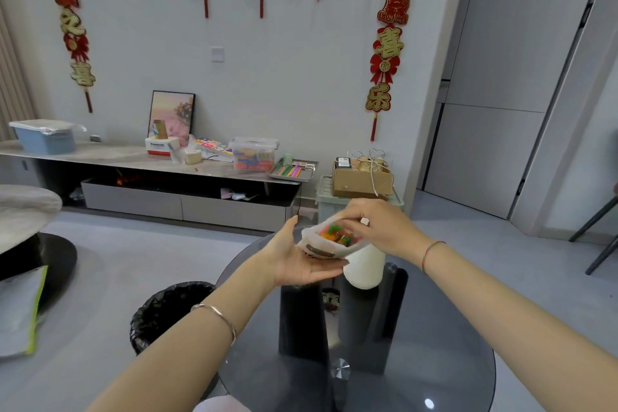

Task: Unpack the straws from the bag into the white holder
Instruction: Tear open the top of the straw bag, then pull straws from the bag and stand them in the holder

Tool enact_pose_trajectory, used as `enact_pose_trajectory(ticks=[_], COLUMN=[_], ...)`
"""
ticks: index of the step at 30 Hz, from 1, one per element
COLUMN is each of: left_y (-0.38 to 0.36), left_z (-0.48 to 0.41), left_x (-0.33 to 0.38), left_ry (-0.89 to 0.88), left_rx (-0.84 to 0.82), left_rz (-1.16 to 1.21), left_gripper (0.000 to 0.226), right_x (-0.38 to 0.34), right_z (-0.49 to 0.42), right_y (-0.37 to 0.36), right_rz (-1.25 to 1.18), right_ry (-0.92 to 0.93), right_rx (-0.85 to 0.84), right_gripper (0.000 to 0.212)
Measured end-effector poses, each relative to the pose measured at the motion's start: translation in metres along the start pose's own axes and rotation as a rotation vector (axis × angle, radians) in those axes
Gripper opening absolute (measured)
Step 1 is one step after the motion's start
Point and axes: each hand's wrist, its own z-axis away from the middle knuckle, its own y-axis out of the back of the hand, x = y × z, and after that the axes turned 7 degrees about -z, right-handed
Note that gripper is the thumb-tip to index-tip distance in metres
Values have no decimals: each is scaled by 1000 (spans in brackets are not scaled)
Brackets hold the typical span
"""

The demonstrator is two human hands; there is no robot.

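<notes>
Your left hand, palm spread, cradles the bag just above the white holder on the glass surface as your right hand pinches the straws at its mouth, the bag looking full, unpacking apparently barely begun.

The bag was thin, milky plastic, crinkled, with bright plastic straws inside. The white holder looked matt and ribbed. The counter was smoky, glossy glass.
</notes>
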Motion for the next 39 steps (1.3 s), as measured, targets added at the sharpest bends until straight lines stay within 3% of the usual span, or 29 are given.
enact_pose_trajectory(ticks=[5,10,12,14,17,20,23,27,33,39], left_y=[-5,-8,-4,1,8,12,14,7,4,7], left_z=[-23,-44,-50,-56,-66,-79,-91,-100,-99,-96], left_x=[-11,-12,-11,-11,-12,-19,-35,-43,-41,-43], left_ry=[-111,-283,-362,-426,-565,-729,-836,-914,-954,-947], left_rx=[31,127,150,163,246,432,583,616,615,606], left_rz=[87,172,204,215,202,174,69,19,-123,-144], left_gripper=[48,32,23,16,27,45,54,47,54,55], right_x=[9,21,26,32,39,39,41,53,55,52], right_z=[9,16,24,27,18,6,-6,-19,-18,-19], right_y=[-14,-26,-41,-57,-85,-110,-124,-125,-125,-129], right_rz=[-52,-219,-376,-677,-1102,-1612,-1886,-2003,-2233,-2174], right_ry=[36,-39,-104,-223,-504,-637,-768,-921,-871,-889], right_rx=[16,43,181,427,653,669,678,687,477,658], right_gripper=[24,33,44,40,27,26,32,41,64,58])
